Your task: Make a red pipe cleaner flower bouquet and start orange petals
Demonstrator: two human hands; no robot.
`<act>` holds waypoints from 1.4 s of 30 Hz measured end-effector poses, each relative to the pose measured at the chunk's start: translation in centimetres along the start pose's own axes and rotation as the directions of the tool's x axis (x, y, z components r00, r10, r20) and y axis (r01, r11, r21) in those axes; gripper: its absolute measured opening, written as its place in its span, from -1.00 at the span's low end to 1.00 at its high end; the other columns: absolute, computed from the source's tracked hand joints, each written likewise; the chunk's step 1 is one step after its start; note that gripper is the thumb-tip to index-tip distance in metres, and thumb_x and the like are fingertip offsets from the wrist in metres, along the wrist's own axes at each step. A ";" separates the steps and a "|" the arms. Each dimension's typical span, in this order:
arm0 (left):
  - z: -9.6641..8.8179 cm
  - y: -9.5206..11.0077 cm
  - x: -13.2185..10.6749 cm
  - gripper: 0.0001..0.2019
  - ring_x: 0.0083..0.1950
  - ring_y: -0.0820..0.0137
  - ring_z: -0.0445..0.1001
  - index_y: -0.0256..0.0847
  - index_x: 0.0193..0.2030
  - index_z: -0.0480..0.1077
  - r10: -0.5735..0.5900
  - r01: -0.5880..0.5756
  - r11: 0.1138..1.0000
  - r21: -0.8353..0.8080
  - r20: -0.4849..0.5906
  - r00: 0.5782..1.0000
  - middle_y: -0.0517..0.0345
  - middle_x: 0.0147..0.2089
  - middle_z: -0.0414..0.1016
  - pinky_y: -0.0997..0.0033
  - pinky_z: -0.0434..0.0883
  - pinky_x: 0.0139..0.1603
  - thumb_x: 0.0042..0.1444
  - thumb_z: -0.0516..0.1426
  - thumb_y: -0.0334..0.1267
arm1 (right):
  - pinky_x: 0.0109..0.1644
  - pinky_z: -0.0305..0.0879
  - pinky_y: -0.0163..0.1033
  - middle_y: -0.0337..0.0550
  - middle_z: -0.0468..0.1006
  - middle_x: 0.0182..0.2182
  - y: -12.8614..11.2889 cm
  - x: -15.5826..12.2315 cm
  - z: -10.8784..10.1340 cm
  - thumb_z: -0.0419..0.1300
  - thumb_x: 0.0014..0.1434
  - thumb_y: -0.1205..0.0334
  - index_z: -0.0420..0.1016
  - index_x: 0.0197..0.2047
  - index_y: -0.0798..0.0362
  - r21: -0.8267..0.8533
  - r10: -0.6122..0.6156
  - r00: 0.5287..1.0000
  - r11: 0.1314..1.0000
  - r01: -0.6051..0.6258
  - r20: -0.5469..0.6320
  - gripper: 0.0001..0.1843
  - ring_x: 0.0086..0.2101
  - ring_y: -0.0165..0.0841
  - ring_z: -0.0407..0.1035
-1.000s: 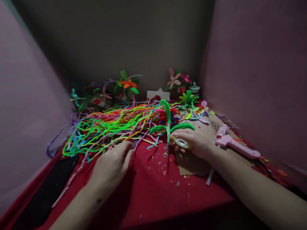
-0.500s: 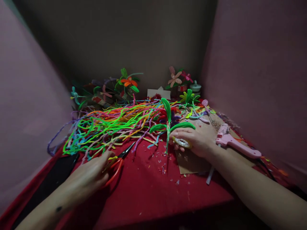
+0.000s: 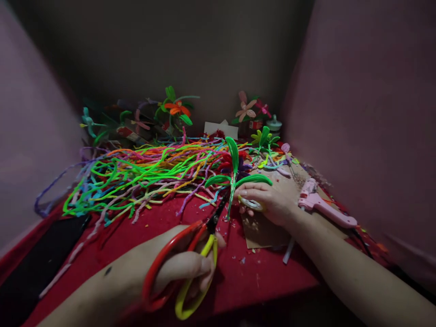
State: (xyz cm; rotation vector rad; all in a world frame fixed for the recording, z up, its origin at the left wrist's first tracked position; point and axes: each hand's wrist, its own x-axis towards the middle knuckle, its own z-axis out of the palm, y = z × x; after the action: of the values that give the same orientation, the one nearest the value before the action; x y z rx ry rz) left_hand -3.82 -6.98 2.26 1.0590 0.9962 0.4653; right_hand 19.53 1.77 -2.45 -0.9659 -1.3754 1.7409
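My left hand [image 3: 184,268] is closed round the scissors [image 3: 211,222], which have one red and one yellow handle loop. Their dark blades point up and away, close beside the lower stem of a green pipe-cleaner leaf sprig [image 3: 233,156]; whether they touch it I cannot tell. My right hand [image 3: 264,200] pinches the sprig near its stem, where the wrapping looks shiny. A roll of clear tape [image 3: 251,204] hangs in the same hand, by the fingers. The sprig stands upright with three leaves, one up and two to the sides.
Many coloured pipe cleaners [image 3: 150,168] lie across the red cloth [image 3: 259,281]. A pink glue gun [image 3: 323,206] rests at right by a cardboard piece [image 3: 260,231]. A black flat object [image 3: 41,259] lies at left. Finished pipe-cleaner flowers [image 3: 177,108] stand along the back.
My left hand has come right and nearer the camera, turning the scissors so their blades reach the sprig's stem. My right hand keeps its hold; the whole view has shifted slightly.
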 end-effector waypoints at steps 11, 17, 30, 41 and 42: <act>-0.3 0.4 3.1 -0.92 -0.58 0.46 0.32 -0.21 -0.47 0.39 -0.078 0.074 0.997 0.031 0.145 0.986 0.20 -0.57 0.41 0.55 0.28 -0.55 -0.10 0.08 -0.40 | -0.51 0.15 -0.37 -0.13 0.54 -0.42 0.0 0.1 -0.2 0.27 -0.03 0.17 0.53 -0.42 0.09 0.007 0.029 0.999 1.000 -0.029 -0.020 -0.84 -0.49 -0.43 0.36; 0.0 0.9 3.7 -0.92 -0.58 0.48 0.30 -0.23 -0.52 0.36 -0.016 0.004 0.996 0.084 0.141 0.990 0.19 -0.56 0.39 0.54 0.26 -0.55 -0.10 0.06 -0.42 | -0.51 0.15 -0.37 -0.07 0.57 -0.39 0.1 0.1 -0.2 0.26 -0.04 0.14 0.53 -0.39 0.14 -0.015 0.034 0.999 0.999 -0.034 -0.009 -0.78 -0.48 -0.42 0.38; -0.4 0.3 4.5 -0.91 -0.53 0.44 0.33 -0.20 -0.50 0.35 0.018 -0.041 0.915 0.400 0.062 0.998 0.22 -0.57 0.36 0.54 0.27 -0.54 -0.03 0.06 -0.32 | -0.50 0.18 -0.35 -0.13 0.49 -0.46 -0.2 0.0 0.1 0.19 0.00 0.10 0.48 -0.47 0.10 -0.079 0.017 0.999 0.997 -0.020 -0.040 -0.78 -0.50 -0.42 0.34; -0.4 0.2 4.3 -0.85 -0.48 0.50 0.19 -0.18 -0.40 0.20 0.099 -0.114 0.750 0.652 0.060 0.993 0.31 -0.48 0.22 0.54 0.20 -0.48 0.10 0.05 -0.18 | -0.51 0.22 -0.37 -0.15 0.50 -0.49 0.2 -0.1 0.5 0.20 -0.06 0.24 0.50 -0.47 0.11 0.039 0.026 0.997 0.999 -0.023 -0.074 -0.89 -0.53 -0.44 0.35; -0.6 0.0 4.5 -0.84 -0.46 0.50 0.18 -0.19 -0.40 0.19 0.125 -0.129 0.700 0.702 0.057 0.991 0.31 -0.47 0.22 0.52 0.19 -0.46 0.11 0.04 -0.17 | -0.51 0.22 -0.37 -0.16 0.50 -0.49 0.2 -0.1 0.5 0.20 -0.05 0.25 0.49 -0.48 0.11 0.042 0.022 0.997 0.999 -0.019 -0.072 -0.90 -0.53 -0.44 0.35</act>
State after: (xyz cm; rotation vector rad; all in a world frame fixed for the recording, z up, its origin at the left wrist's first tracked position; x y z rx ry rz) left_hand -2.07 -3.40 0.17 1.8358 1.1308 0.1738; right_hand 19.14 1.47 -2.58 -1.0145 -1.2828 1.7256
